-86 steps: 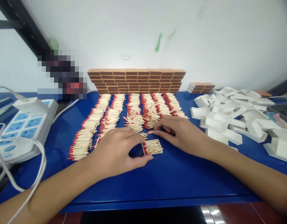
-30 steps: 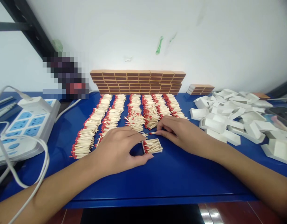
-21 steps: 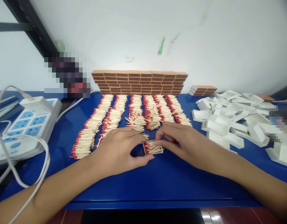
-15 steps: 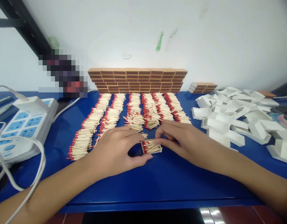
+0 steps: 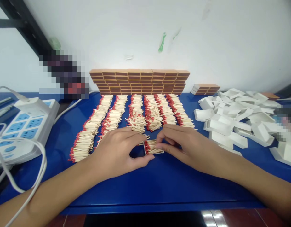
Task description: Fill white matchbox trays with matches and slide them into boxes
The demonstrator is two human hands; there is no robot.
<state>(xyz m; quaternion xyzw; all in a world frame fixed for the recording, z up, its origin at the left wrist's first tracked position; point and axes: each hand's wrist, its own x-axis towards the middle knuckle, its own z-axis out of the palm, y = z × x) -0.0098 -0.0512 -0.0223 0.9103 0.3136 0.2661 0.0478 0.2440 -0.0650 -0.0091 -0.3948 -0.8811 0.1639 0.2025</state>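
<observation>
A small white matchbox tray (image 5: 145,150), filled with red-headed matches (image 5: 151,147), lies on the blue table. My left hand (image 5: 122,150) curves around its left end, thumb at the near corner and fingers at the far one, holding it. Over the right part of the tray is my right hand (image 5: 180,142), thumb and forefinger closed at the match sticks; what they pinch, if anything, is too small to make out. Loose matches (image 5: 136,123) spread just behind the tray, partly covered by my left hand.
Several long rows of matches (image 5: 86,129) run back toward a stacked wall of brown matchboxes (image 5: 139,77). More matchboxes (image 5: 205,89) stand right of it. White trays (image 5: 221,126) are heaped at the right. A power strip (image 5: 25,126) with a looping white cable (image 5: 42,157) sits left.
My right hand has shifted slightly left and nearer, its fingertips now further over the matches in the tray. The left hand and the tray look unmoved.
</observation>
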